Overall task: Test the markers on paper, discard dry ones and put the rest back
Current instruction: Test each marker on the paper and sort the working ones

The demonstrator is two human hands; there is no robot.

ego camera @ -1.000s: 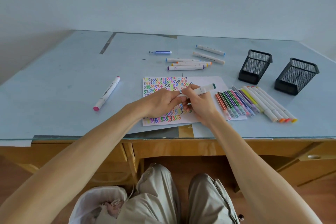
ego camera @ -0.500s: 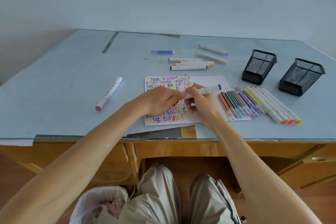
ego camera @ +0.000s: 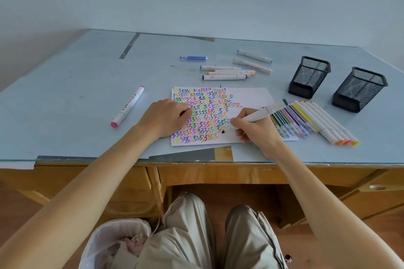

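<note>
We see a white marker (ego camera: 251,118) with a dark tip held in the right hand (ego camera: 254,129), fingers curled round its barrel, the tip touching the paper (ego camera: 251,96) near its lower middle. The paper lies flat on the counter (ego camera: 65,98) and its left part is covered with rows of coloured squiggles. The left hand (ego camera: 166,117) rests on the paper's left edge with fingers curled; something dark shows at its fingertips, and we cannot tell what it is. Just right of the paper, a row of markers (ego camera: 310,121) lies side by side, partly over the sheet's right edge. Beyond the paper lies a loose group of white markers (ego camera: 227,72), and a pink-capped marker (ego camera: 127,106) lies apart at the left. Two black mesh holders (ego camera: 309,76) stand at the right. Below the counter edge, a bag-lined bin (ego camera: 115,242) sits beside our knees.
</note>
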